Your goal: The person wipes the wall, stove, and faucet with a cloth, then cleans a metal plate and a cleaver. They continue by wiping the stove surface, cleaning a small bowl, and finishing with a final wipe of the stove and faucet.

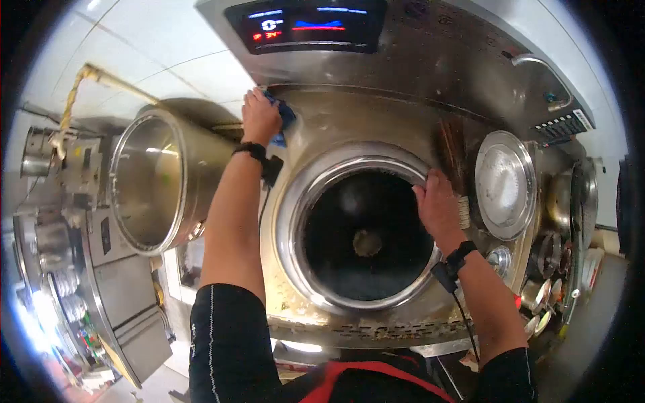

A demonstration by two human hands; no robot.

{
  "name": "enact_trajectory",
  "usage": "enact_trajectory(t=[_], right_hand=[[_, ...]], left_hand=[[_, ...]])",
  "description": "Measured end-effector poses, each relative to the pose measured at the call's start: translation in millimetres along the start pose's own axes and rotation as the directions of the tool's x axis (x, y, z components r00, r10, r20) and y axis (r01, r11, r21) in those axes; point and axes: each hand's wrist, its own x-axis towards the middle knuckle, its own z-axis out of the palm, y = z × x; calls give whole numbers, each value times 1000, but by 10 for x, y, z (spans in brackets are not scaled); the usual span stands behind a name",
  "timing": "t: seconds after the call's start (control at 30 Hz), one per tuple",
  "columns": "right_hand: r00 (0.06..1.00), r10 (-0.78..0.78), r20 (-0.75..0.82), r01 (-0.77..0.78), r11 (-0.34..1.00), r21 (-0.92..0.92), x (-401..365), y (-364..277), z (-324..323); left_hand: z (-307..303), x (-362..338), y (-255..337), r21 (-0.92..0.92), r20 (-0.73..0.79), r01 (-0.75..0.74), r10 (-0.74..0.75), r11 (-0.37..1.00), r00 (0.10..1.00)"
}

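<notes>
My left hand (262,119) is closed on a blue cloth (286,115), pressing it against the steel worktop near the back left corner. Part of the cloth sticks out beyond my fingers. My right hand (440,207) rests on the right side of a shiny metal ring (290,232), with thumb and fingers apart. Nothing shows in that hand. Inside the ring is a round black hollow (336,242) with a pale round patch at its middle.
On the left a large steel pot (218,158) stands with its mouth toward me. A round metal lid or pan (505,185) and a bamboo brush (463,211) are at right. Behind rises a control panel (306,27) with lit digits; a curved faucet (547,70) is at back right.
</notes>
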Motion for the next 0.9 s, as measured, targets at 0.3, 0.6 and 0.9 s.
enact_trajectory(t=[0.3,0.6,0.9], right_hand=[[998,-55,-35,52,995,-81,26,73,100],[995,-69,-67,60,991,-120,8,98,156],[969,-132,-211,109,987,-116,15,135,208]], left_hand=[[12,-234,-322,-42,-24,-148,148,988,989],[-1074,-3593,-423,-207,295,211,-144,955,944],[-1582,-5402,-248,38,356,384,-371,923,858]])
